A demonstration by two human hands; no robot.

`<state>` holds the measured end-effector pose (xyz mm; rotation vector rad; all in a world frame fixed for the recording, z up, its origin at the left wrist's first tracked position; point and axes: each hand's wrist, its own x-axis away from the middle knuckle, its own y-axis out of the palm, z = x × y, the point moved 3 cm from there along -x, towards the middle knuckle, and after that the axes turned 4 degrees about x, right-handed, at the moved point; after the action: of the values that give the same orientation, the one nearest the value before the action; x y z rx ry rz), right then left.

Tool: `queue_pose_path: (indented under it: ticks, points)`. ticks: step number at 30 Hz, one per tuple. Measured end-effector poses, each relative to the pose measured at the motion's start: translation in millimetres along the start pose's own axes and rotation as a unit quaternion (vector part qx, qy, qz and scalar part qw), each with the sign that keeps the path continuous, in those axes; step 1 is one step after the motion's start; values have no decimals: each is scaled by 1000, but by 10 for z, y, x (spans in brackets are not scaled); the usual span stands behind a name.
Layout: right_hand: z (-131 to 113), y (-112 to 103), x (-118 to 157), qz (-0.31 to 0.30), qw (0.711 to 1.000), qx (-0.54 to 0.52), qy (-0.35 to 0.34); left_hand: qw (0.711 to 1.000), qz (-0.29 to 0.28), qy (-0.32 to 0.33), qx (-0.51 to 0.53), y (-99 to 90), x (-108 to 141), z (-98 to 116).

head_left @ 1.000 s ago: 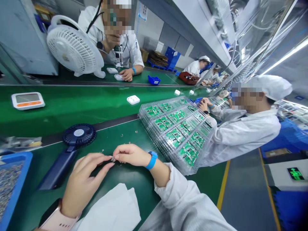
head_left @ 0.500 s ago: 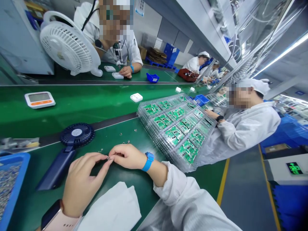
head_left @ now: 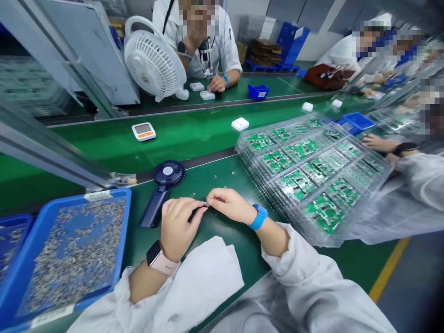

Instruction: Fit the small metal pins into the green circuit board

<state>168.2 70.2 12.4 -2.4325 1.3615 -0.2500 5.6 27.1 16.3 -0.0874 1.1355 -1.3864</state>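
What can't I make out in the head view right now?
All in the head view:
- Small metal part: exact shape unclear; tiny and partly covered by the grip of the left hand and right hand.
- Display device: any reading is too small.
- Blue tray at the left edge: cut off by the picture edge.
- Lower clear trays: contents hidden by the top tray.
- Co-worker's sleeve: cut off by the right edge.

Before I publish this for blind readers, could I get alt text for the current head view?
A left hand and right hand meet at the fingertips, holding a tiny metallic part over a green worktop. A blue tray of small parts lies left, stacked clear trays of circuit boards right; a co-worker in white is opposite.
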Motion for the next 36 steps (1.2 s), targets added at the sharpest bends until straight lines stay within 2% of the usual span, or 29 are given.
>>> queue_pose_path:
  ticks: [11,19,23,26,30,36]
  points:
    - [-42,-4,27,18,999,44,26,995,-4,31,-98,22,24,92]
    - [-66,18,19,28,993,113,-7,980,-23,88,-175,35,18,196]
    - [-50,38,9,21,992,121,-25,976,-39,84,-197,44,17,204]
    - [3,42,-6,7,996,90,-13,976,-52,74,-198,48,15,202]
    - [67,39,-24,-39,999,22,13,974,-57,92,-198,55,26,213]
    - [46,16,-30,-95,990,-99,30,985,-32,88,-147,41,45,176]
